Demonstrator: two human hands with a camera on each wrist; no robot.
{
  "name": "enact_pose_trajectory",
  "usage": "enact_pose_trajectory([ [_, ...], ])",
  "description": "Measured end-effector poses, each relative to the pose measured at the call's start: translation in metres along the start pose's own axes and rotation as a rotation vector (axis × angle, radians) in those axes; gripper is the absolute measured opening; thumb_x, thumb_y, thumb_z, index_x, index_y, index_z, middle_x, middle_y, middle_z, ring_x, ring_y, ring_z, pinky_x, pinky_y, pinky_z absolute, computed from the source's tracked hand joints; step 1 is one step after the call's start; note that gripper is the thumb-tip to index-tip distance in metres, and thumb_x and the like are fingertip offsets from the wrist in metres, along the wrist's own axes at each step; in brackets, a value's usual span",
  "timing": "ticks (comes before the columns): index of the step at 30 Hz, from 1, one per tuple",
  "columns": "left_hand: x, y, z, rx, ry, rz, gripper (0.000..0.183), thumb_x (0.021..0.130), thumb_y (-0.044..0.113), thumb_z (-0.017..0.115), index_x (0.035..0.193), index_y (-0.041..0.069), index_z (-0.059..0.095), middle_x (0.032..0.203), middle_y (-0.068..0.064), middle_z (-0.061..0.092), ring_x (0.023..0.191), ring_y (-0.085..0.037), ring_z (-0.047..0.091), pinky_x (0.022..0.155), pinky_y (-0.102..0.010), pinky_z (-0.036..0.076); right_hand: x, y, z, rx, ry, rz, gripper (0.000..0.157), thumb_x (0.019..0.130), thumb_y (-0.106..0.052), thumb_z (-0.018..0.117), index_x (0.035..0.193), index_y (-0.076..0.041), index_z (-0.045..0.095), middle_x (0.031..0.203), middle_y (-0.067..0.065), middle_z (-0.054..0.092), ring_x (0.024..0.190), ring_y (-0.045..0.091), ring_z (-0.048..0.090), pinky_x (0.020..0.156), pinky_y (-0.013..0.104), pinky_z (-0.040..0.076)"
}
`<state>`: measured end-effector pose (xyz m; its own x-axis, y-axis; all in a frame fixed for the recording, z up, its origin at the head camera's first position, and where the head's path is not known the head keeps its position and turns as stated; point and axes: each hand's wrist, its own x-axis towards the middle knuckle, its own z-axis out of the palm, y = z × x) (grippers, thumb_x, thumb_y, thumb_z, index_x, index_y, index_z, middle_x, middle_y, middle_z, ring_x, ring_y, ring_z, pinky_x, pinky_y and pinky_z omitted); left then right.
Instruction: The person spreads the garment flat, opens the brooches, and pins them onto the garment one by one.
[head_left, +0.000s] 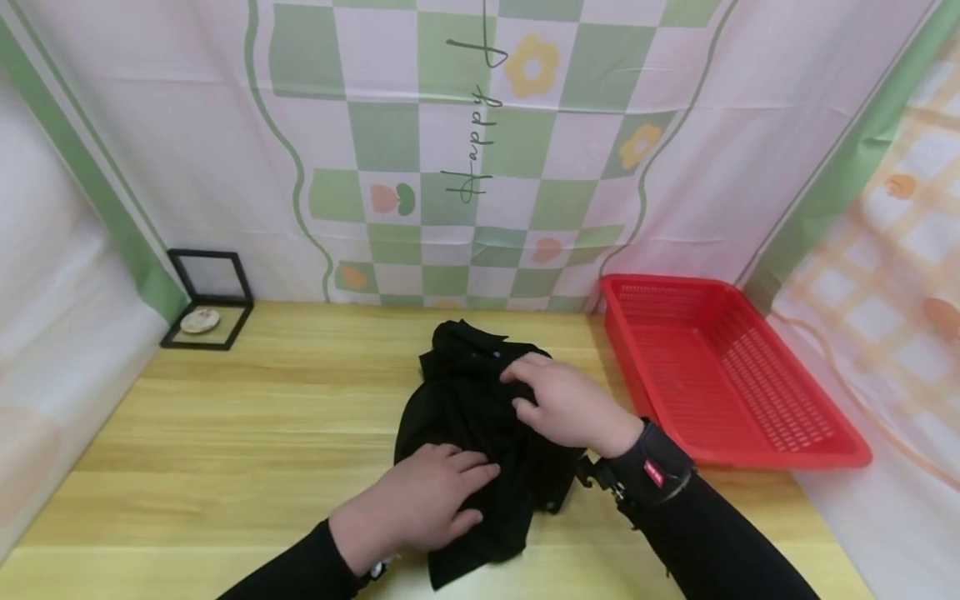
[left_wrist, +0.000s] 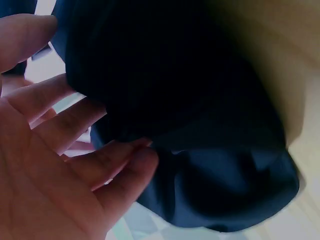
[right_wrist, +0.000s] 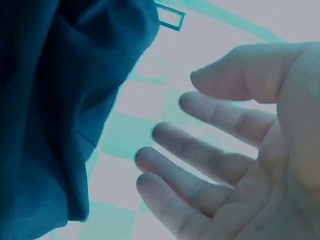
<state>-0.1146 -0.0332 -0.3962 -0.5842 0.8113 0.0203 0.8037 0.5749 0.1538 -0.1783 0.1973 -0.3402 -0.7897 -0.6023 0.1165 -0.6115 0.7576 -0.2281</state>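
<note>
A black collared shirt (head_left: 465,400) lies bunched on the table, its collar toward the back wall and one end reaching down toward the front edge. My left hand (head_left: 427,496) is over its lower left part. In the left wrist view the fingertips (left_wrist: 142,157) meet the dark cloth (left_wrist: 200,125), with the thumb held apart. My right hand (head_left: 566,404) hovers by the shirt's upper right side. The right wrist view has its fingers spread and relaxed, holding nothing, with a gap between them and the cloth (right_wrist: 65,125).
A red plastic basket (head_left: 637,367) stands on the right side of the wooden table (head_left: 247,450). At the back left is a black hinged frame (head_left: 206,300) with a small round pale object (head_left: 200,321) on it. Patterned curtains (head_left: 480,150) enclose the table.
</note>
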Motion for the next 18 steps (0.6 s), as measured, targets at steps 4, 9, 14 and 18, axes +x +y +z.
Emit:
enact_pose_trajectory([
  [4,0.001,0.004,0.006,-0.021,-0.016,0.049,0.046,0.098,0.038,0.063,0.139,0.018,0.059,0.134,0.001,0.059,0.12,-0.016,0.056,0.098,-0.038,0.046,0.012,0.004,0.013,-0.073,-0.117,0.022,0.061,0.091,-0.019,0.071,0.145,-0.003,0.048,0.147,0.018,0.046,0.128,0.028,0.05,0.099,0.043,0.047],
  [9,0.002,0.004,0.014,-0.055,-0.046,0.072,0.043,0.097,0.037,0.064,0.136,0.018,0.062,0.133,0.001,0.059,0.119,-0.013,0.056,0.098,-0.035,0.047,0.019,0.011,0.036,-0.103,-0.247,0.089,0.084,0.086,-0.018,0.076,0.155,-0.004,0.031,0.148,0.023,0.042,0.111,0.024,0.062,0.088,0.037,0.052],
  [14,0.001,0.003,0.018,-0.061,-0.059,0.062,0.04,0.097,0.036,0.064,0.134,0.019,0.064,0.134,0.0,0.058,0.121,-0.015,0.056,0.097,-0.037,0.047,0.018,0.018,0.053,-0.155,-0.229,0.022,0.068,0.084,-0.014,0.078,0.144,-0.003,0.049,0.122,0.015,0.06,0.09,0.018,0.062,0.079,0.035,0.053],
  [18,-0.001,0.003,0.02,-0.054,-0.069,0.038,0.04,0.097,0.038,0.064,0.133,0.021,0.065,0.137,0.0,0.057,0.124,-0.016,0.053,0.098,-0.039,0.046,0.012,0.023,0.053,-0.187,-0.113,-0.079,0.031,0.082,-0.007,0.076,0.112,-0.007,0.067,0.091,0.004,0.056,0.08,0.017,0.055,0.067,0.032,0.051],
])
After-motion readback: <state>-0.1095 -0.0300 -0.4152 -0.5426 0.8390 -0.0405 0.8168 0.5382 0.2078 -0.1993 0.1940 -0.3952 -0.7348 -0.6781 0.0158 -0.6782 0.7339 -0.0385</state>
